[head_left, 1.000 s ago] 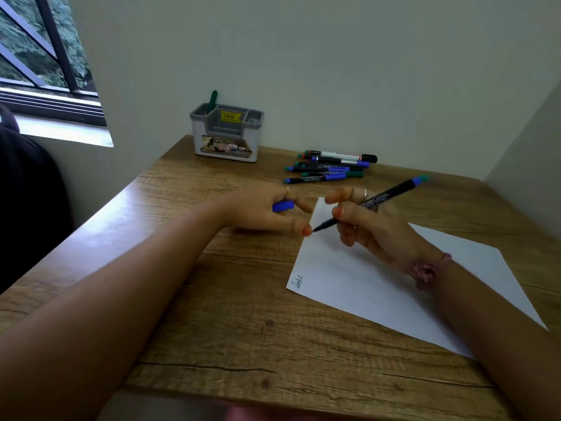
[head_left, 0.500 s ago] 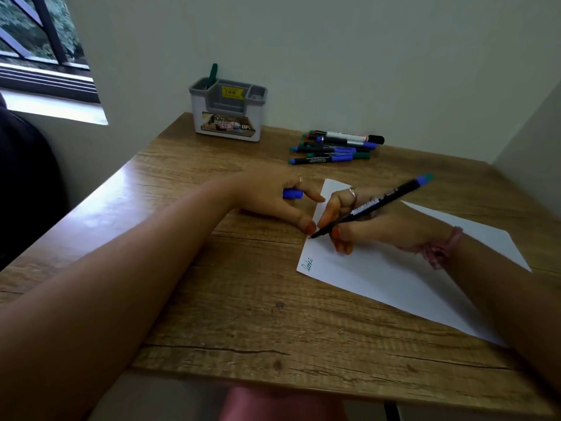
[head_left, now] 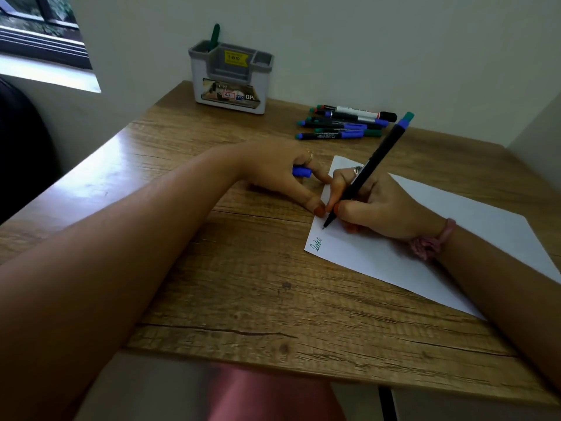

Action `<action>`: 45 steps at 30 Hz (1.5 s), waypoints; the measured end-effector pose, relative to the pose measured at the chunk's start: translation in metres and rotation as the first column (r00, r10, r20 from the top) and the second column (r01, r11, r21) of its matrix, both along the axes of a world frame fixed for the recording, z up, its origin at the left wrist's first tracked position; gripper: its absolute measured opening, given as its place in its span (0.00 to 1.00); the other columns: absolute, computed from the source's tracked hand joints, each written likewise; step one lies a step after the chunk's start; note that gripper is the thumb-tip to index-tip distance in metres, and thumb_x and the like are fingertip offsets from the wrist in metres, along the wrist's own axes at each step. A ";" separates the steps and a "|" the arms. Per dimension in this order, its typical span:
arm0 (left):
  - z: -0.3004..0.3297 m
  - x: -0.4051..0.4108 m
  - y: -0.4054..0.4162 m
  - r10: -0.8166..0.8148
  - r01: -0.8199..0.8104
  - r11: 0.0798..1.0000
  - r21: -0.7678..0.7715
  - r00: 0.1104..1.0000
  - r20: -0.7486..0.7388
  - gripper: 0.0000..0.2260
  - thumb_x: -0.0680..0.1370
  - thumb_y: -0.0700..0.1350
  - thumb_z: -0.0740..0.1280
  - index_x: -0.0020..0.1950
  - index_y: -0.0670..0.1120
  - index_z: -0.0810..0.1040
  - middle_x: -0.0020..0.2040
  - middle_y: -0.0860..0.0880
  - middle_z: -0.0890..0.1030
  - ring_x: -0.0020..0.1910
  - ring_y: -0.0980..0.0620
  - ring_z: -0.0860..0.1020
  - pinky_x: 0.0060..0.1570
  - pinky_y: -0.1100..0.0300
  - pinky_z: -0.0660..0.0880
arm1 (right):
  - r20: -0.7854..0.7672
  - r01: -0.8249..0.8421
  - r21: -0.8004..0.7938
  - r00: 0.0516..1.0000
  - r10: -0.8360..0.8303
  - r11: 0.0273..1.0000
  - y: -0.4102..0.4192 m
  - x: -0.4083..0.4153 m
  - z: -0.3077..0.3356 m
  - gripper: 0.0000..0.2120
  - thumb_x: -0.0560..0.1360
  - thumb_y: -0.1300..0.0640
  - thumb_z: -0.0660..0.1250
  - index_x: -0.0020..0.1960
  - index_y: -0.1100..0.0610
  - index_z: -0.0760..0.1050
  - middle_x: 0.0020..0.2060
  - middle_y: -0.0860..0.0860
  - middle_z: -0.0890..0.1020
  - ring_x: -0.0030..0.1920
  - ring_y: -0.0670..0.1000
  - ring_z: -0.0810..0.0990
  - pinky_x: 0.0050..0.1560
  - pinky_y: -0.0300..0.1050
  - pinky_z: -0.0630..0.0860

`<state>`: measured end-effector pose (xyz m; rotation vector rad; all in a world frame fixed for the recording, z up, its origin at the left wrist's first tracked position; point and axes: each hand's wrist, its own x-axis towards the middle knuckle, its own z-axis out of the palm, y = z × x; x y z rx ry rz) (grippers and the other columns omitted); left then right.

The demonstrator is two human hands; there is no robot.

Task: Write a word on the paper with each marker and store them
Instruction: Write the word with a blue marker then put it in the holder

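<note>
— Where's the marker?

— I see my right hand (head_left: 373, 205) gripping the black marker with a blue-green end (head_left: 375, 162), its tip on the white sheet of paper (head_left: 455, 232), just above a green handwritten word (head_left: 315, 244).

— And the left?

— My left hand (head_left: 282, 174) curls round the blue cap (head_left: 302, 172) and presses a fingertip on the paper's edge, touching my right hand.

— The rest?

— Beyond both hands on the wooden worktop (head_left: 243, 284): a row of loose markers (head_left: 346, 123) and a grey plastic organiser (head_left: 232, 75) holding one green marker (head_left: 215, 34).
</note>
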<state>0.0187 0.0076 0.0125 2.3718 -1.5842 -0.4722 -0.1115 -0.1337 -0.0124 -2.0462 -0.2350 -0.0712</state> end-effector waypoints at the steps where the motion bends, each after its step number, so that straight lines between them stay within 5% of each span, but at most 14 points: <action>1: 0.000 0.000 0.000 0.004 -0.004 1.000 0.001 1.000 0.001 0.22 0.70 0.59 0.68 0.63 0.61 0.68 0.41 0.65 0.62 0.39 0.64 0.64 0.38 0.68 0.59 | 0.003 -0.011 0.001 1.000 0.011 1.000 0.000 0.000 0.000 0.03 0.64 0.55 0.66 0.36 0.54 0.76 0.29 0.64 0.76 0.26 0.45 0.74 0.28 0.34 0.71; 5: 0.001 -0.001 0.000 0.004 -0.004 1.000 0.007 1.000 -0.003 0.23 0.71 0.58 0.67 0.65 0.59 0.68 0.42 0.64 0.63 0.40 0.64 0.65 0.37 0.69 0.59 | 0.001 -0.046 -0.019 0.999 0.046 0.999 0.000 0.002 -0.001 0.02 0.65 0.56 0.66 0.36 0.53 0.76 0.35 0.73 0.75 0.27 0.50 0.74 0.29 0.36 0.72; 11: 0.002 -0.003 0.000 0.006 -0.006 1.000 0.025 1.000 -0.006 0.24 0.71 0.57 0.67 0.66 0.58 0.68 0.42 0.65 0.61 0.40 0.65 0.63 0.38 0.69 0.58 | 0.012 -0.053 -0.038 0.998 0.054 0.998 0.000 0.002 -0.001 0.02 0.66 0.56 0.66 0.37 0.51 0.77 0.36 0.72 0.76 0.28 0.48 0.74 0.29 0.36 0.72; 16: 0.003 -0.003 0.000 0.012 -0.012 0.999 0.034 1.000 0.003 0.24 0.71 0.58 0.67 0.66 0.58 0.67 0.41 0.63 0.62 0.39 0.64 0.64 0.37 0.68 0.59 | 0.021 -0.039 -0.063 0.999 0.041 0.997 -0.001 0.005 -0.003 0.07 0.66 0.55 0.65 0.39 0.60 0.76 0.35 0.72 0.77 0.28 0.50 0.74 0.29 0.37 0.72; 30: 0.003 -0.003 0.001 -0.004 0.004 1.000 0.026 1.000 -0.012 0.21 0.71 0.58 0.66 0.63 0.61 0.67 0.42 0.64 0.63 0.41 0.64 0.65 0.39 0.68 0.59 | 0.030 -0.014 -0.066 0.999 0.016 0.998 -0.002 0.004 -0.003 0.06 0.65 0.54 0.65 0.37 0.56 0.76 0.36 0.71 0.77 0.27 0.45 0.74 0.29 0.34 0.70; 32: 0.003 -0.003 0.000 -0.003 0.003 1.000 0.023 1.000 0.010 0.21 0.72 0.58 0.65 0.64 0.60 0.69 0.41 0.64 0.64 0.39 0.64 0.65 0.37 0.67 0.59 | 0.036 0.015 -0.081 0.999 -0.012 0.997 -0.003 0.004 -0.004 0.09 0.66 0.55 0.66 0.38 0.61 0.75 0.35 0.69 0.77 0.27 0.43 0.74 0.30 0.33 0.70; 36: 0.003 -0.003 0.000 -0.005 0.004 1.000 0.023 0.999 0.035 0.21 0.74 0.58 0.63 0.66 0.58 0.70 0.40 0.62 0.65 0.37 0.62 0.66 0.35 0.65 0.60 | 0.036 0.048 -0.074 0.998 -0.045 0.996 -0.003 0.005 -0.004 0.10 0.67 0.59 0.66 0.40 0.68 0.74 0.27 0.47 0.76 0.27 0.42 0.74 0.30 0.31 0.70; 40: 0.004 -0.006 -0.001 0.000 0.000 1.000 0.022 1.000 0.023 0.21 0.74 0.57 0.64 0.66 0.57 0.69 0.40 0.65 0.63 0.37 0.64 0.65 0.36 0.68 0.58 | 0.047 0.029 -0.068 0.999 -0.026 0.997 -0.003 0.003 -0.003 0.19 0.65 0.53 0.65 0.40 0.71 0.72 0.29 0.58 0.73 0.27 0.42 0.72 0.29 0.31 0.69; 45: 0.005 -0.006 0.000 0.008 -0.009 1.000 0.022 1.000 0.025 0.18 0.74 0.57 0.64 0.64 0.59 0.69 0.39 0.62 0.65 0.36 0.62 0.66 0.35 0.67 0.60 | 0.041 0.054 -0.058 0.998 -0.051 0.997 0.000 0.004 -0.003 0.15 0.63 0.52 0.65 0.39 0.65 0.74 0.28 0.49 0.76 0.27 0.41 0.74 0.30 0.30 0.69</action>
